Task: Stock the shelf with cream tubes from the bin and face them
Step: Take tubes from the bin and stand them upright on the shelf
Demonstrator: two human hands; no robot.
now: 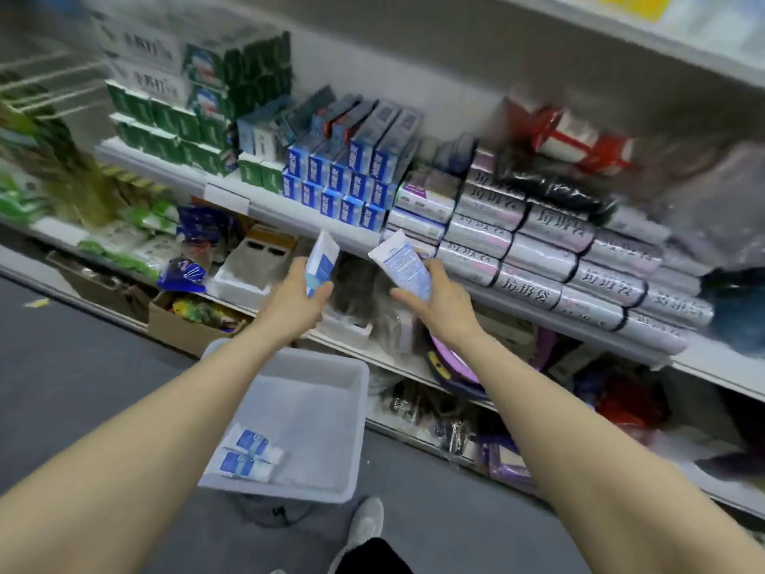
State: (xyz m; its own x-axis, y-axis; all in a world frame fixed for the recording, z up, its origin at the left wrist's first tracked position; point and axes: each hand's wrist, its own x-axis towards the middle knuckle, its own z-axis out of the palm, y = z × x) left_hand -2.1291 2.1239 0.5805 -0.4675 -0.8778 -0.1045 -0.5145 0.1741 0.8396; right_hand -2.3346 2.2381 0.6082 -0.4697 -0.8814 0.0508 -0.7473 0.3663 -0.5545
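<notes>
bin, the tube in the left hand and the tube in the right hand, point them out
bin [358, 391]: head view, right rim.
tube in the left hand [321, 258]: head view, flat upper body.
tube in the right hand [403, 265]: head view, printed back.

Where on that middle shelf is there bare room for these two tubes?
Little room. The shelf has a bare front strip below the green boxes, left of the blue boxes. From there right it is crowded: blue boxes, then silver rolls reach the edge. The left hand and right hand each hold a tube.
</notes>
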